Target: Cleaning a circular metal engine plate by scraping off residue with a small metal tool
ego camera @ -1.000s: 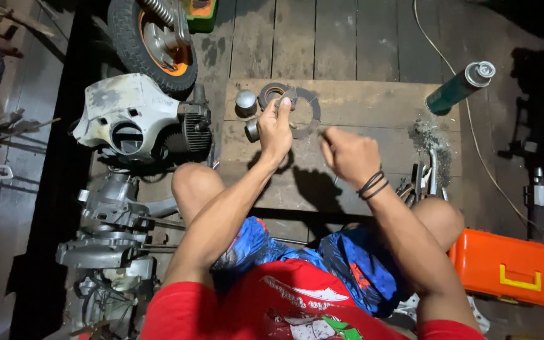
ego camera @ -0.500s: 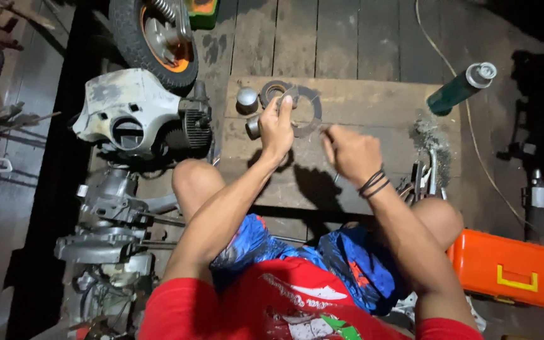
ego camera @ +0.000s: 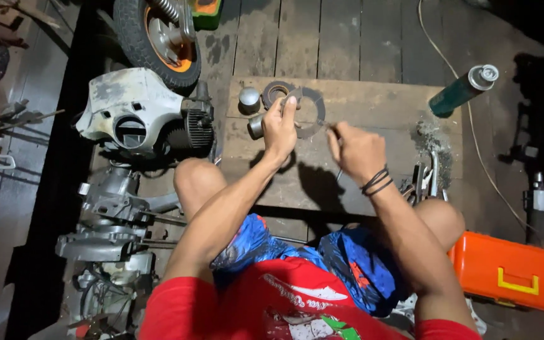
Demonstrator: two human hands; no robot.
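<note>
Wooden board on plank floor, bearing metal cylinder

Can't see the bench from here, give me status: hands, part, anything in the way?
Left hand pinching thin grey ring above board. Right hand closed on thin tool, tip at ring. Two metal cylinders beside left hand; not blocking.

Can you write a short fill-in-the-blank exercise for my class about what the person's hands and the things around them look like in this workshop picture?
1. The left hand holds a flat grey ____ over the wooden board.
2. The case by the right knee is ____.
3. The right hand has dark bands round its ____.
4. The green spray can lies to the ____ of the board.

Missing words: ring; orange; wrist; right
</note>
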